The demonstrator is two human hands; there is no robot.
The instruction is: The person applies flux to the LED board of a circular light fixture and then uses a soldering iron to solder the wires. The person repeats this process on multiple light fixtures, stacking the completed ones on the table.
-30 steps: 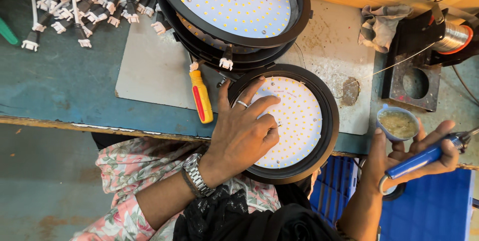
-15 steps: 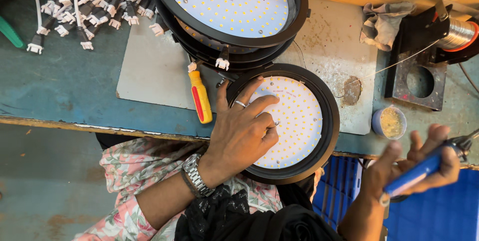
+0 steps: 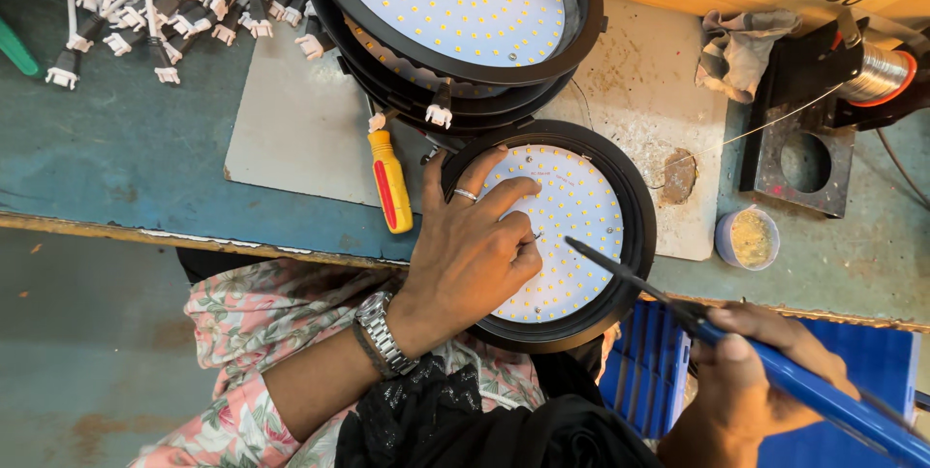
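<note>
Black-rimmed round LED lamp (image 3: 572, 235) sits at the near edge of the blue tabletop (image 3: 116, 168), partly over a grey mat (image 3: 291, 129). Your left hand (image 3: 475, 245) lies flat on the lamp's white LED board, fingers spread, thumb and forefinger pinching something small near the board's centre; too small to tell what. Your right hand (image 3: 756, 371) is clenched around the blue handle of a soldering iron (image 3: 775, 366), its dark tip over the LED board, just beside your left fingertips. Stack of similar lamps (image 3: 455, 13) stands behind, touching the near lamp's rim. Yellow-and-red screwdriver (image 3: 389, 182) lies just left of your left hand. Small round flux tin (image 3: 747, 237) sits right of the lamp. Solder spool (image 3: 877, 71) far right.
</note>
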